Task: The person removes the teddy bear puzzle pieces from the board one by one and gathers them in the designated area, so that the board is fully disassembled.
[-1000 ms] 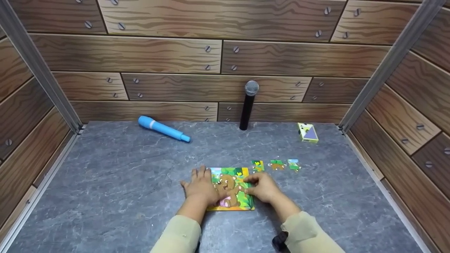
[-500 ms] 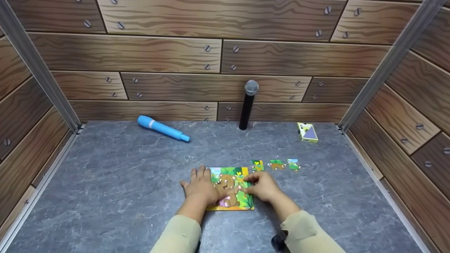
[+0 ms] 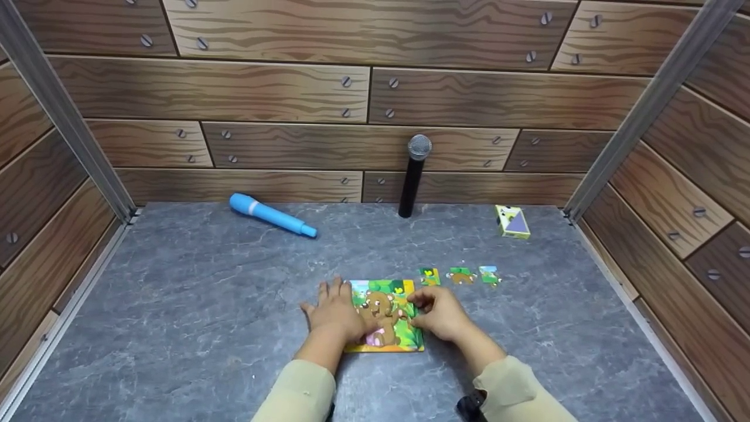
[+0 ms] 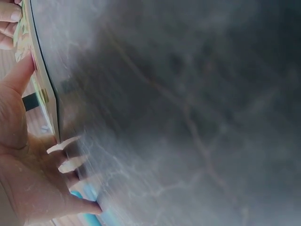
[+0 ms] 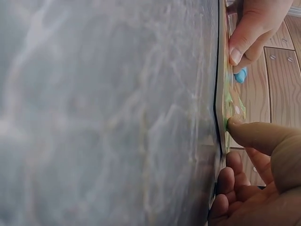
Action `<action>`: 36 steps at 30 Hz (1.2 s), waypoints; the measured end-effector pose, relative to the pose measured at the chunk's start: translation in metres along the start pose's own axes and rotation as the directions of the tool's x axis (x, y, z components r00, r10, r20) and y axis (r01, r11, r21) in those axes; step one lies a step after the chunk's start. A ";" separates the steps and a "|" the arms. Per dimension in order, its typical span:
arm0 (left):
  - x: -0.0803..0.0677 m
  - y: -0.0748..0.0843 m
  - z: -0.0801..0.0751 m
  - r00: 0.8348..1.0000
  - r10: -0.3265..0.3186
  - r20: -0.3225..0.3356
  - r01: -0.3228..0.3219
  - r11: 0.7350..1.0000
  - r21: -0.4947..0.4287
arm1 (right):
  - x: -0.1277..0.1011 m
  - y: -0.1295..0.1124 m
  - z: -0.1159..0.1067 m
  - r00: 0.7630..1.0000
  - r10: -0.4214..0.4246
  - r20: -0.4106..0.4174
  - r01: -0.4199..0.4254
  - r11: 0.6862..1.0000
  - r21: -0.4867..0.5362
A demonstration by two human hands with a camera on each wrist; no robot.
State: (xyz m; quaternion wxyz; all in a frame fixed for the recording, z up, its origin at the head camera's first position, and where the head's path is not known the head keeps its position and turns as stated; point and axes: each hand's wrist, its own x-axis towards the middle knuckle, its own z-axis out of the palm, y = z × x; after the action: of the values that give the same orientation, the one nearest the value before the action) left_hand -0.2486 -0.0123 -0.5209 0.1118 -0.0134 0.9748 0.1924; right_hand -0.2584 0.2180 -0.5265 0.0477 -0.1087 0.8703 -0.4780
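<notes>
A square bear jigsaw puzzle (image 3: 381,287) lies on the table in front of the person. The left hand (image 3: 337,316) lies over its left side with fingers spread, some past the edge onto the table; its thumb reaches across the picture. At the right side, the right hand (image 3: 439,313) has thumb and forefinger curled over the picture, pinching a puzzle piece (image 5: 240,102) that stands tilted up from the board in the right wrist view. The other right fingers curl beside the board's edge. Three loose puzzle pieces, among them a bear piece (image 3: 461,275), lie beyond the right hand.
A blue microphone (image 3: 272,215) lies at the back left of the grey table (image 3: 193,305). A black microphone (image 3: 412,181) stands upright near the back wall. A small yellow-and-purple box (image 3: 513,223) sits at the back right. Wood-patterned walls (image 3: 281,94) enclose the table.
The right thumb and forefinger have shifted slightly to the right over the puzzle's right side. The left hand and the loose pieces have stayed in place.
</notes>
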 end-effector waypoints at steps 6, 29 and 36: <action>0.003 -0.001 0.003 1.000 0.001 -0.002 -0.001 1.000 -0.008 | -0.002 -0.004 0.000 0.999 0.025 0.022 -0.024 0.999 -0.024; 0.003 -0.001 0.001 1.000 -0.012 0.015 0.013 1.000 -0.011 | -0.003 -0.003 0.002 1.000 0.009 0.026 -0.009 1.000 -0.024; 0.004 -0.002 0.003 1.000 -0.005 0.003 0.005 1.000 -0.010 | -0.004 -0.003 0.002 0.999 0.027 0.022 -0.027 1.000 -0.007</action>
State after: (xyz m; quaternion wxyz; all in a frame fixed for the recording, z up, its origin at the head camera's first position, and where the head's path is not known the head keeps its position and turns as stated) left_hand -0.2520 -0.0130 -0.5257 0.1135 -0.0163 0.9737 0.1971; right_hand -0.2539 0.2152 -0.5250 0.0631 -0.1024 0.8728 -0.4731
